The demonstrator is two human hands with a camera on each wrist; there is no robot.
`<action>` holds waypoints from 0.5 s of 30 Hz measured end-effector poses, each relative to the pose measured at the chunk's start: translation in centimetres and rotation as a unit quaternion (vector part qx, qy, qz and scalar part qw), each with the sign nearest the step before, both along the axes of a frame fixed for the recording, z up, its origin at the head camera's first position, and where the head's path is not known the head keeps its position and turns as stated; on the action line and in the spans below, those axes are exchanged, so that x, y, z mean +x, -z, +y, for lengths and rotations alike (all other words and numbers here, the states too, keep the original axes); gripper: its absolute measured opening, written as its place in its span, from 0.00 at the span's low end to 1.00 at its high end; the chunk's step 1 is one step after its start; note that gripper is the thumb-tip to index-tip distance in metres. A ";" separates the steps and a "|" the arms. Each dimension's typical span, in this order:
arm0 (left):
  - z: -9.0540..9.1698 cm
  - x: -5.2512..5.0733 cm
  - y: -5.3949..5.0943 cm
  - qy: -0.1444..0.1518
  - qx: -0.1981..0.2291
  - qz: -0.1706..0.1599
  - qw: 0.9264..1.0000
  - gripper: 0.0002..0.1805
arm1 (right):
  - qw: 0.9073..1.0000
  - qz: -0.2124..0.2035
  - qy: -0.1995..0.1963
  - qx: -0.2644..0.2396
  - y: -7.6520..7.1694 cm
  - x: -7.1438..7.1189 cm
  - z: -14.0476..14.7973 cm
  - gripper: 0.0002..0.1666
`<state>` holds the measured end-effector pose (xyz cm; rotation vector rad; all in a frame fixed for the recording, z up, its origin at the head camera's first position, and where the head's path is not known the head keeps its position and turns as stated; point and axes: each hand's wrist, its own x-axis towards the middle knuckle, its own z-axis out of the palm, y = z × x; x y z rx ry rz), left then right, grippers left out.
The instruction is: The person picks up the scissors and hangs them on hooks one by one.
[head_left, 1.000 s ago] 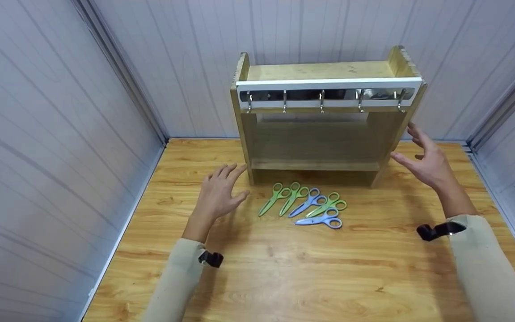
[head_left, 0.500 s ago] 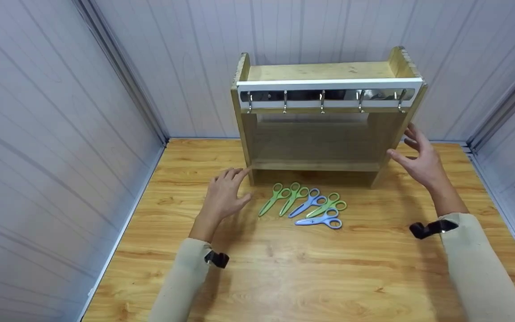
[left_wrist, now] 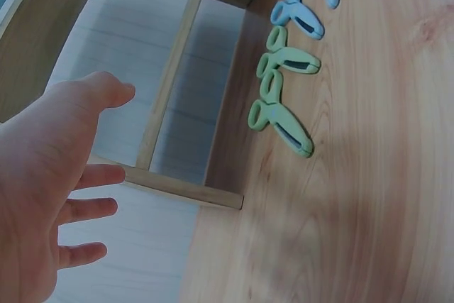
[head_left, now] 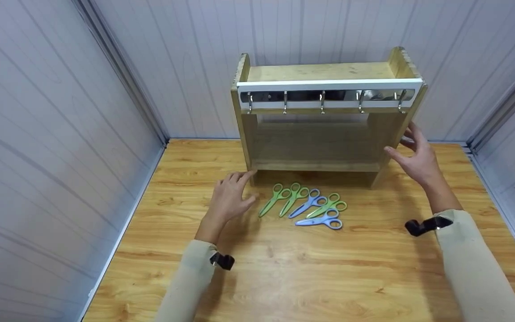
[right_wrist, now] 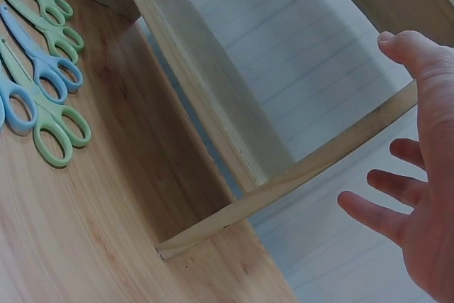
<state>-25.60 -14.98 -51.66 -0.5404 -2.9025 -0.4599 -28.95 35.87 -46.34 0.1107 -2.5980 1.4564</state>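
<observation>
A wooden shelf rack (head_left: pixel 315 169) with a white rail and several metal hooks (head_left: pixel 322 102) stands against the back wall. My left hand (head_left: pixel 228 197) is beside its lower left side, fingers spread and holding nothing. My right hand (head_left: pixel 420 163) is at the right side panel, thumb in front and fingers outside it, loosely bent. Whether either hand touches the wood I cannot tell. On the table before the rack lie several green and blue scissors: a green pair (head_left: pixel 275 199) leftmost, a blue pair (head_left: pixel 323 220) nearest. The left wrist view shows my left hand (left_wrist: pixel 42 168) outside the rack's side.
Pale panelled walls (head_left: pixel 61 112) enclose the wooden table (head_left: pixel 293 277) at the left, back and right. Black wrist straps (head_left: pixel 222 260) sit on both sleeves. The scissors lie just in front of the rack's feet, between the two hands.
Both hands have moved inward: the left one rightward and slightly nearer, the right one leftward toward the rack's side. The rack and scissors stay in place.
</observation>
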 end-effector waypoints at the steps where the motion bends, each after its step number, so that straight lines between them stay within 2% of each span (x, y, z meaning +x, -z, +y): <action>1: 0.1 0.0 0.1 0.001 -0.001 0.001 1.000 0.37 | 1.000 0.001 0.002 -0.002 0.1 0.0 0.0 0.61; 8: 0.5 0.0 0.8 0.009 0.009 0.016 1.000 0.38 | 1.000 0.016 0.016 -0.020 0.8 -0.2 -0.2 0.60; 15: 1.0 -0.1 1.4 0.006 0.029 0.002 1.000 0.37 | 0.998 0.043 0.021 -0.050 1.1 -0.4 -0.8 0.62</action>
